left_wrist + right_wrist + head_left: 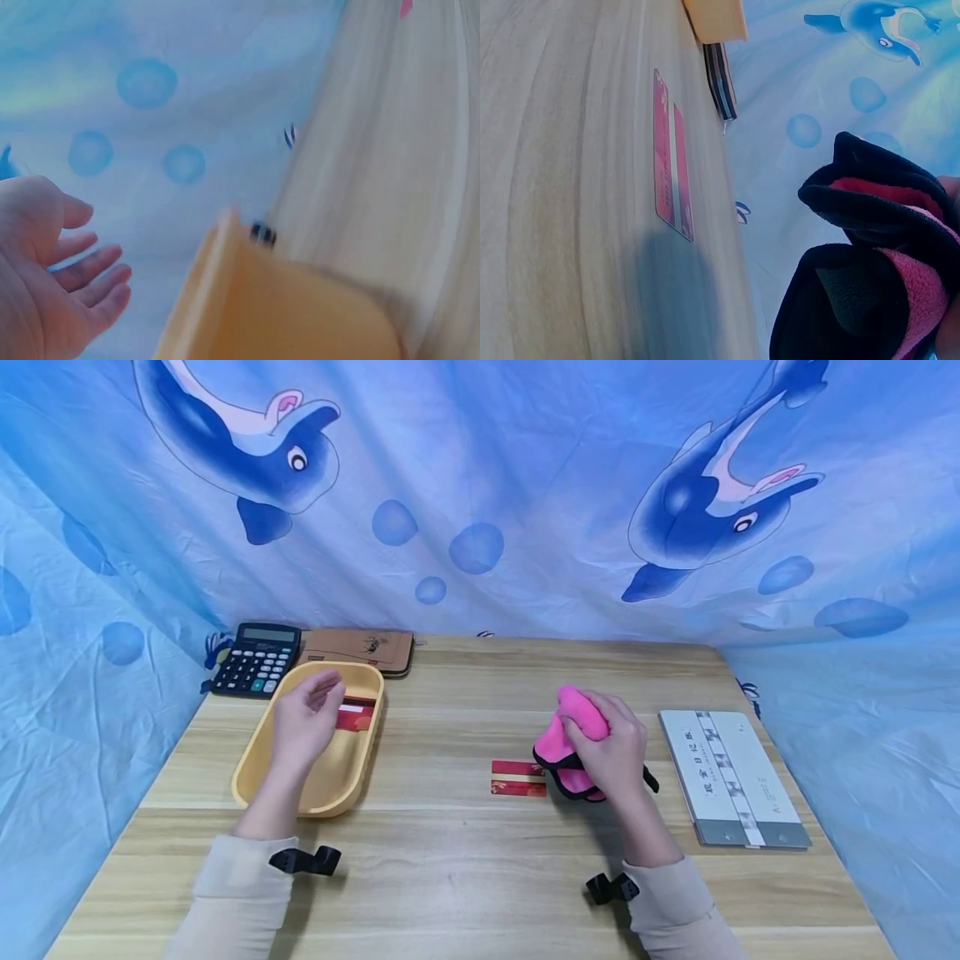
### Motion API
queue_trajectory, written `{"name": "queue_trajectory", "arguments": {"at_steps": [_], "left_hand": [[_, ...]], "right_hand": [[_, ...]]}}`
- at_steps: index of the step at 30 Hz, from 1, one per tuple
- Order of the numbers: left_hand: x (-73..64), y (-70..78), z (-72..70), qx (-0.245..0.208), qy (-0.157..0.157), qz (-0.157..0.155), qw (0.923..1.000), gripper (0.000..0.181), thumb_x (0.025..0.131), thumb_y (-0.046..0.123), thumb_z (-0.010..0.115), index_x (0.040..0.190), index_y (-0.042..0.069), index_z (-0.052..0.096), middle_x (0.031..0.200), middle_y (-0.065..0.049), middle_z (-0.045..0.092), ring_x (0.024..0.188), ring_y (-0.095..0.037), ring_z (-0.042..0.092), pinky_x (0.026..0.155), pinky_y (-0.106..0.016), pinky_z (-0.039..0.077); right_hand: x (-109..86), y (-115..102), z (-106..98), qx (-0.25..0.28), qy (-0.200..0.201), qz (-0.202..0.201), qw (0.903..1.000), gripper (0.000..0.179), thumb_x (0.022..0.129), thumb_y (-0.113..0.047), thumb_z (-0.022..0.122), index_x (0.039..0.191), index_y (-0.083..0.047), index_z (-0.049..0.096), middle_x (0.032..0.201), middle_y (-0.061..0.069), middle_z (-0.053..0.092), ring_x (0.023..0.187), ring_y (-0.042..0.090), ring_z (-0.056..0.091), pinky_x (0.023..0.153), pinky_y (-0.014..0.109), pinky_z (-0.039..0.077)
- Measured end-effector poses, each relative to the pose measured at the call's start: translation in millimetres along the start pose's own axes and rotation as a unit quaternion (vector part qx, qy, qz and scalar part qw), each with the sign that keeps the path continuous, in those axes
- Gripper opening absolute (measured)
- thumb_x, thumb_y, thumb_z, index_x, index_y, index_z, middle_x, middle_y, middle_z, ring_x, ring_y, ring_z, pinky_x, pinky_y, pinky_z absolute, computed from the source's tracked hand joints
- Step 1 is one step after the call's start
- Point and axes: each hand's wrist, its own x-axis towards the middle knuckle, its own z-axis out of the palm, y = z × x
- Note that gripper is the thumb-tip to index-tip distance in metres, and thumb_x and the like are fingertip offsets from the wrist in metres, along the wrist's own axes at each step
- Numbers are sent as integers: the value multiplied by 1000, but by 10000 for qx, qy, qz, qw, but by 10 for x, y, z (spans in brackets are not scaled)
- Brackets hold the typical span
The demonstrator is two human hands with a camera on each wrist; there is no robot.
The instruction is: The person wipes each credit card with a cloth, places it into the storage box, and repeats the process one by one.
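Note:
My left hand [303, 722] hovers over a yellow oblong basin [247, 768], its fingers loosely bent and holding nothing. A red card [354, 717] lies inside the basin, just right of that hand. In the left wrist view the fingers appear beside the basin's wall [300, 315]. My right hand [615, 747] grips a bunched pink cloth [553, 743] with black edging, raised over the table. Folds of the cloth [922, 300] show in the right wrist view. Near its left side, a red and gold striped card [517, 785] lies flat on the wood.
A black calculator [258, 662] and a brown wallet [352, 647] lie behind the basin at the table's back left. To the right of my right hand is a white and grey notebook [731, 777] with a patterned band. A blue dolphin curtain [480, 468] hangs along the table's back edge.

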Motion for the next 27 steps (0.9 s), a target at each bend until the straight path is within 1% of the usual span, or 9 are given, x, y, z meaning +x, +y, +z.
{"name": "queue_trajectory", "arguments": {"at_steps": [3, 5, 7, 11, 12, 15, 18, 22, 27], "left_hand": [[-49, 99, 79, -163, 30, 641, 9978, 35, 101, 13, 62, 132, -4, 62, 131, -20, 65, 121, -35, 63, 106, -42, 50], [-86, 158, 123, -236, -91, 948, 9952, 34, 101, 13, 63, 131, -3, 63, 130, -19, 66, 119, -36, 63, 103, -37, 52], [-123, 213, 166, -347, -301, 1173, 9920, 35, 101, 14, 64, 132, -2, 63, 132, -18, 65, 120, -37, 63, 102, -35, 53], [-191, 304, 264, -692, -810, 1290, 9859, 37, 101, 16, 65, 134, 1, 62, 134, -16, 64, 123, -34, 61, 104, -41, 51], [-215, 341, 297, -724, -909, 1280, 9849, 37, 101, 14, 65, 134, 0, 62, 134, -17, 64, 124, -34, 60, 106, -45, 49], [-261, 354, 442, -902, -1154, 1295, 9807, 37, 99, 11, 67, 133, -2, 62, 133, -18, 64, 125, -34, 59, 110, -47, 46], [-321, 344, 605, -812, -1412, 1260, 9786, 38, 98, 10, 68, 133, -2, 62, 135, -18, 63, 125, -36, 59, 111, -47, 45], [-396, 293, 821, -569, -1768, 1375, 9729, 42, 95, 13, 72, 133, 0, 62, 136, -17, 62, 124, -36, 59, 110, -48, 46], [-491, 224, 1094, -480, -2070, 1406, 9670, 41, 93, 14, 75, 131, 1, 65, 134, -15, 64, 122, -34, 60, 106, -47, 50]], "right_hand": [[4, 5, -12, 13, 9, 1, 10000, 41, 75, -7, 88, 113, -1, 75, 106, 14, 73, 91, 30, 71, 70, 45, 59], [9, 6, -23, 9, 14, 7, 10000, 41, 75, -7, 88, 113, -1, 75, 106, 14, 74, 91, 30, 71, 70, 45, 59], [12, 2, -37, 14, 28, 27, 10000, 41, 74, -7, 88, 113, -1, 76, 106, 14, 74, 92, 31, 71, 71, 44, 59], [24, -3, -70, 22, 39, 122, 9999, 42, 75, -9, 89, 114, -3, 75, 107, 14, 73, 94, 30, 70, 72, 40, 57], [26, -6, -79, 25, 38, 156, 9999, 42, 75, -9, 89, 115, -3, 75, 108, 14, 73, 95, 29, 70, 73, 39, 57], [31, -3, -100, 17, 66, 220, 9997, 43, 76, -10, 89, 116, -3, 75, 109, 14, 73, 96, 29, 70, 73, 37, 55], [29, 4, -113, -16, 124, 243, 9996, 42, 76, -10, 88, 116, -3, 75, 108, 14, 73, 95, 30, 69, 73, 39, 54], [23, 23, -125, 4, 186, 291, 9994, 43, 76, -9, 88, 116, -4, 75, 109, 14, 73, 96, 31, 69, 73, 39, 53], [7, 59, -149, 33, 243, 333, 9991, 44, 75, -8, 89, 116, -4, 75, 110, 15, 73, 97, 32, 68, 76, 40, 51]]}}
